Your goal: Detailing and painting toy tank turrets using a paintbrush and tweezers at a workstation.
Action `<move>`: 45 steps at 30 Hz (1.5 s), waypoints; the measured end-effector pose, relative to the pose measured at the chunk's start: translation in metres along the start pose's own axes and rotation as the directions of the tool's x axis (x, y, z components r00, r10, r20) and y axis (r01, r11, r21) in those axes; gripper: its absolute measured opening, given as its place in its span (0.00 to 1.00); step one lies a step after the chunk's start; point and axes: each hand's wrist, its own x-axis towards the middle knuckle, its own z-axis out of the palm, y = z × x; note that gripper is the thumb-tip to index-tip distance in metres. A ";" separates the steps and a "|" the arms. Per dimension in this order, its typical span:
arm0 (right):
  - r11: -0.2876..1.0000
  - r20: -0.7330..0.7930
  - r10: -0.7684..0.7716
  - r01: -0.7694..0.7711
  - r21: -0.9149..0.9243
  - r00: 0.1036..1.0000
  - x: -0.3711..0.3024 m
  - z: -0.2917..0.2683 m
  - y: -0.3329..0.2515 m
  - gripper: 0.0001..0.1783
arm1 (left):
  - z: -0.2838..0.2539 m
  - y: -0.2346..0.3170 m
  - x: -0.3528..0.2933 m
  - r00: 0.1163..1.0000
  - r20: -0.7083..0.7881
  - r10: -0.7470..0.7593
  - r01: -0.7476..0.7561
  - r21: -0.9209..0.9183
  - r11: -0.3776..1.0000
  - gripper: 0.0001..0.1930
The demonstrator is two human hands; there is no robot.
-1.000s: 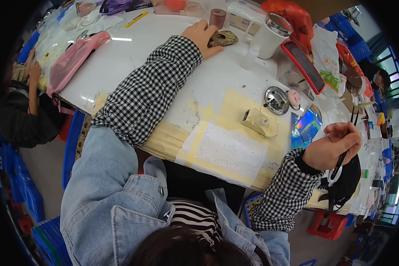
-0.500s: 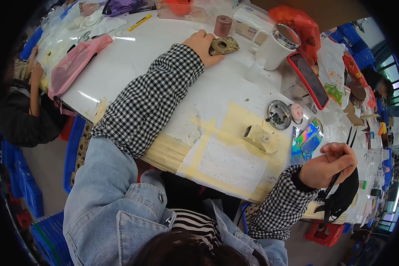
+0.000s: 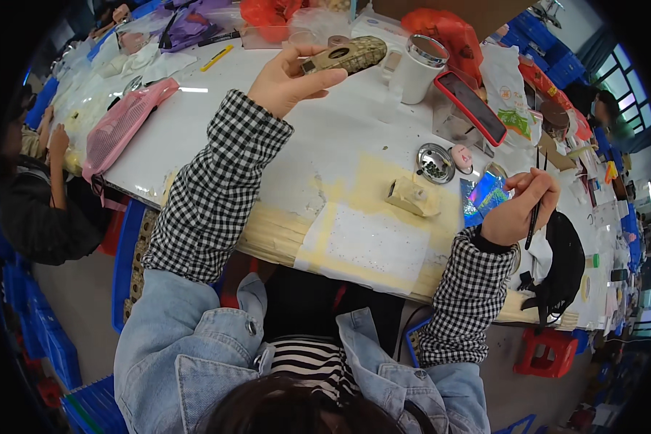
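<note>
At the far side of the table, my left hand holds up an oblong, gold-brown studded case with a dark oval opening, gripped between thumb and fingers. My right hand is closed around black tweezers, whose thin points rise past the fingers. It hovers beside a shiny iridescent packet. To its left, a small block wrapped in yellowish tape rests on the taped work area. Behind that block is a round metal dish with small dark green bits, next to a pink round lid.
White paper with tiny specks is taped at the near edge. A white mug and a red-cased phone stand at the back right. A pink mesh bag lies left, near another person's arm. A black cloth item lies right.
My left hand has lifted the studded case off the tabletop and tilted it. My right hand still grips the tweezers, now more upright. The whole view has shifted slightly.
</note>
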 end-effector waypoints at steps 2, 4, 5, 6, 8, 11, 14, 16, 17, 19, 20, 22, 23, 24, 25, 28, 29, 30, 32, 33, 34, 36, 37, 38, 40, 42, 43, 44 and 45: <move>0.999 0.023 0.004 -0.005 0.041 1.000 0.003 -0.003 -0.013 0.13 | 0.013 0.004 -0.005 0.994 0.105 0.001 0.028 -0.276 0.961 0.25; 0.999 0.050 -0.003 0.001 0.037 0.999 0.005 -0.005 -0.029 0.12 | 0.025 0.004 -0.002 0.983 0.183 0.022 0.069 -0.474 0.878 0.20; 0.999 0.079 -0.026 0.024 0.035 0.997 0.003 -0.007 -0.037 0.13 | 0.032 0.001 0.000 0.977 0.211 0.024 0.100 -0.557 0.824 0.19; 0.998 0.108 -0.049 0.046 0.034 0.993 0.002 -0.009 -0.044 0.13 | 0.037 -0.003 0.002 0.971 0.237 0.028 0.133 -0.634 0.762 0.19; 0.995 0.188 -0.095 0.088 0.043 0.978 -0.006 -0.018 -0.051 0.14 | 0.046 -0.015 0.002 0.959 0.283 -0.010 0.225 -0.739 0.635 0.17; 0.965 0.375 -0.147 0.216 -0.148 0.915 -0.020 -0.031 -0.053 0.16 | 0.051 -0.032 -0.007 0.917 0.387 -0.098 0.391 -0.820 0.419 0.16; 0.932 0.527 -0.081 0.252 -0.262 0.846 -0.027 -0.032 -0.046 0.12 | 0.059 -0.036 -0.016 0.898 0.388 -0.208 0.439 -0.821 0.365 0.16; 0.904 0.568 -0.063 0.288 -0.315 0.820 -0.032 -0.025 -0.043 0.07 | 0.062 -0.035 -0.017 0.892 0.381 -0.242 0.448 -0.809 0.380 0.16; 0.886 0.588 -0.053 0.309 -0.345 0.807 -0.033 -0.020 -0.043 0.06 | 0.061 -0.037 -0.017 0.891 0.379 -0.252 0.452 -0.802 0.391 0.16; 0.847 0.624 -0.023 0.347 -0.402 0.781 -0.035 -0.015 -0.040 0.07 | 0.061 -0.041 -0.018 0.887 0.374 -0.271 0.458 -0.789 0.410 0.16; 0.825 0.639 -0.001 0.363 -0.434 0.769 -0.037 -0.014 -0.039 0.08 | 0.061 -0.041 -0.019 0.883 0.381 -0.274 0.466 -0.783 0.412 0.17; 0.792 0.665 0.031 0.388 -0.471 0.746 -0.040 -0.012 -0.035 0.09 | 0.062 -0.038 -0.020 0.874 0.396 -0.282 0.483 -0.770 0.416 0.18; 0.785 0.676 0.037 0.398 -0.475 0.736 -0.041 -0.010 -0.033 0.10 | 0.062 -0.037 -0.021 0.867 0.405 -0.290 0.495 -0.761 0.420 0.18; 0.777 0.686 0.043 0.408 -0.480 0.726 -0.042 -0.010 -0.031 0.11 | 0.063 -0.037 -0.021 0.860 0.414 -0.298 0.507 -0.751 0.423 0.19; 0.768 0.696 0.050 0.417 -0.485 0.716 -0.044 -0.009 -0.030 0.12 | 0.064 -0.037 -0.022 0.853 0.424 -0.306 0.520 -0.740 0.425 0.19; 0.761 0.715 0.033 0.446 -0.471 0.699 -0.049 -0.006 -0.026 0.12 | 0.064 -0.035 -0.024 0.840 0.434 -0.326 0.541 -0.724 0.428 0.21; 0.752 0.721 0.024 0.463 -0.469 0.692 -0.049 -0.005 -0.025 0.12 | 0.064 -0.036 -0.023 0.839 0.440 -0.321 0.543 -0.726 0.423 0.20; 0.757 0.730 0.037 0.457 -0.466 0.683 -0.049 -0.003 -0.026 0.13 | 0.063 -0.037 -0.023 0.838 0.446 -0.315 0.544 -0.727 0.419 0.20; 0.775 0.744 0.014 0.464 -0.430 0.668 -0.052 0.001 -0.023 0.14 | 0.063 -0.037 -0.022 0.837 0.450 -0.312 0.546 -0.727 0.416 0.20; 0.784 0.752 0.001 0.466 -0.410 0.660 -0.054 0.003 -0.022 0.14 | 0.064 -0.035 -0.022 0.837 0.447 -0.314 0.545 -0.727 0.418 0.20; 0.778 0.751 -0.016 0.480 -0.406 0.660 -0.054 0.005 -0.022 0.14 | 0.064 -0.035 -0.022 0.838 0.445 -0.318 0.545 -0.726 0.420 0.20; 0.779 0.751 0.013 0.464 -0.421 0.660 -0.056 0.005 -0.021 0.12 | 0.065 -0.035 -0.023 0.839 0.436 -0.326 0.541 -0.730 0.417 0.19; 0.780 0.751 0.028 0.456 -0.429 0.659 -0.056 0.006 -0.021 0.11 | 0.066 -0.036 -0.023 0.839 0.432 -0.330 0.540 -0.732 0.416 0.19; 0.782 0.752 0.032 0.452 -0.429 0.659 -0.057 0.006 -0.020 0.11 | 0.065 -0.036 -0.023 0.839 0.437 -0.325 0.541 -0.734 0.410 0.19; 0.785 0.752 0.040 0.445 -0.431 0.658 -0.057 0.005 -0.018 0.10 | 0.063 -0.035 -0.024 0.837 0.447 -0.315 0.544 -0.738 0.400 0.18; 0.779 0.734 0.027 0.446 -0.441 0.678 -0.054 0.004 -0.021 0.11 | 0.065 -0.034 -0.025 0.831 0.457 -0.318 0.554 -0.738 0.386 0.18; 0.776 0.725 0.020 0.446 -0.446 0.689 -0.052 0.003 -0.023 0.11 | 0.066 -0.033 -0.025 0.827 0.463 -0.319 0.559 -0.737 0.380 0.18; 0.790 0.706 -0.003 0.434 -0.433 0.709 -0.050 0.002 -0.025 0.11 | 0.066 -0.033 -0.025 0.822 0.465 -0.328 0.566 -0.731 0.381 0.18; 0.804 0.685 -0.026 0.423 -0.419 0.728 -0.046 0.002 -0.030 0.10 | 0.067 -0.032 -0.026 0.817 0.468 -0.336 0.573 -0.725 0.383 0.18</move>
